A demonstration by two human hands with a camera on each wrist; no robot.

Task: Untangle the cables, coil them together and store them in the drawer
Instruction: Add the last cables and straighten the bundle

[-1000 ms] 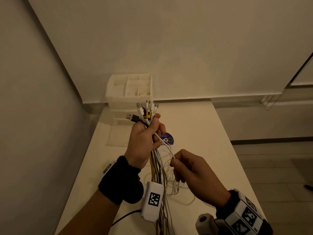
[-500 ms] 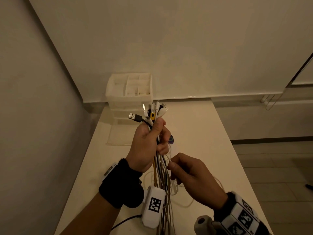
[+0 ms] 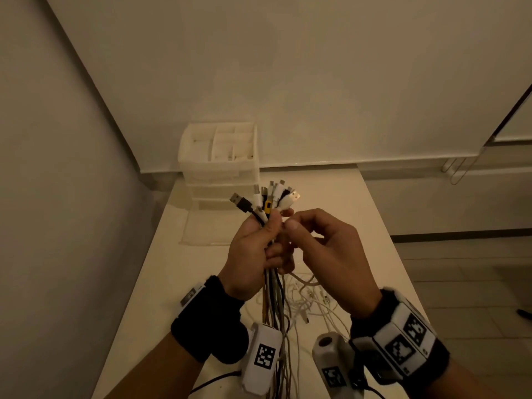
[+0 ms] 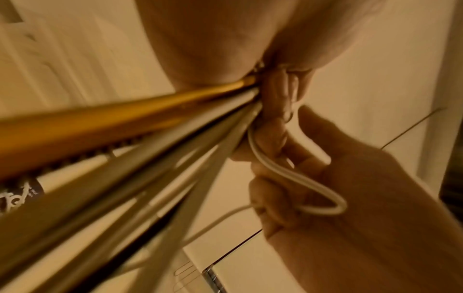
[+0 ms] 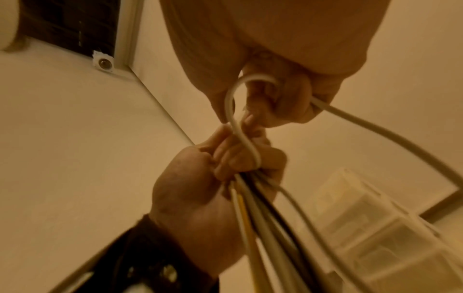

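pale table (image 3: 359,214); plain walls (image 3: 288,67), tiled floor (image 3: 460,272)

Plain indoor room, likely a home or small office corner: bare pale walls (image 3: 288,67), tiled floor (image 3: 460,283), narrow white tabletop (image 3: 331,197) pushed into the corner. Translucent plastic drawer organizer (image 3: 220,168) stands at its far end, with a window frame (image 3: 506,122) at right.

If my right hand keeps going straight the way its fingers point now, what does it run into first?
Most likely the left hand and the cable bundle it grips: the right hand, pinching a white cable, points left at them, fingertips almost touching. Depth is hard to judge.
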